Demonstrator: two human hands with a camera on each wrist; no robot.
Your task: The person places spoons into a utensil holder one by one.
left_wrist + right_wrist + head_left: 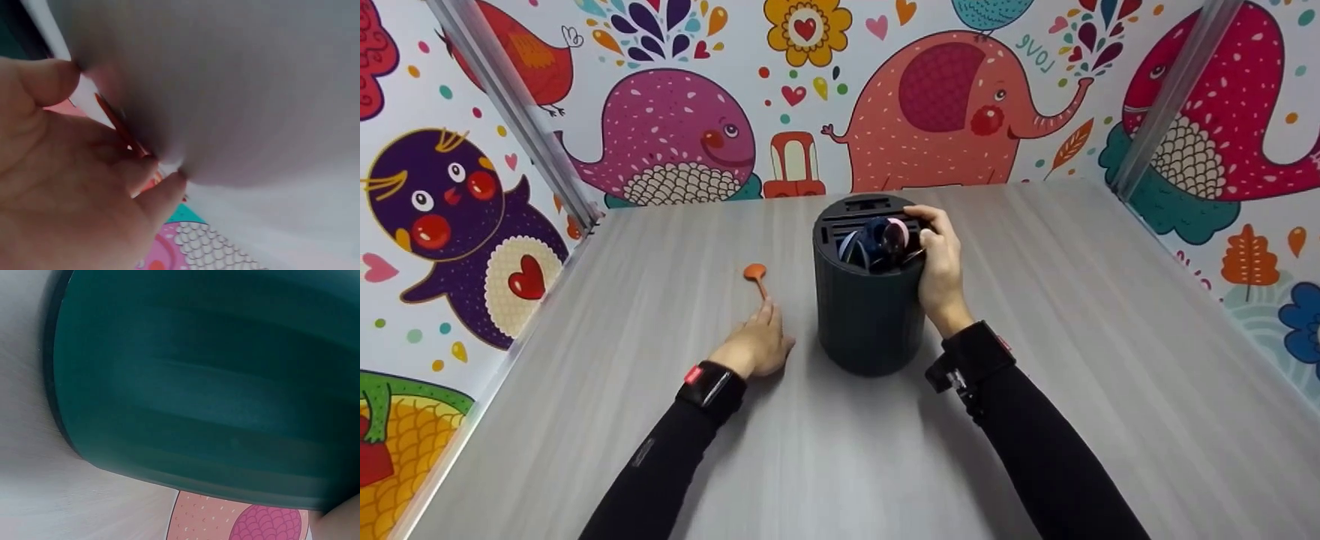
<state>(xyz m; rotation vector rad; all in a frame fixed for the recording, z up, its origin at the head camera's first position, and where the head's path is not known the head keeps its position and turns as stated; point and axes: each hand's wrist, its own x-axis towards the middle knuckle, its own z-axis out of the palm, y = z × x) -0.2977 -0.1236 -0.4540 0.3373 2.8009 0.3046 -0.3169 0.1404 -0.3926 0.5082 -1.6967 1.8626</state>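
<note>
- Lowest in the head view, two black sleeves run up from the bottom edge, each ending in a dark wrist strap.
- Left of centre, the left hand (755,343) lies flat on the grey table (1110,360), fingers straight and together, tips on the lower end of the orange spoon (757,277).
- The left wrist view confirms it: fingertips (163,191) press the thin orange handle against the tabletop, thumb held apart at the upper left of the frame.
- The spoon lies flat just left of the container, its round bowl pointing toward the top of the frame.
- At centre stands the dark cylindrical container (870,300), upright, with slots across its top.
- Inside it, small utensils (877,244) in dark blue, pink and pale tones are bunched together.
- The right hand (940,266) grips the container's upper right rim, fingers curled over the edge.
- The right wrist view shows only the ribbed dark wall (197,382) filling the frame.
- Farthest back, a cartoon wall (945,97) with an elephant and whales.
</note>
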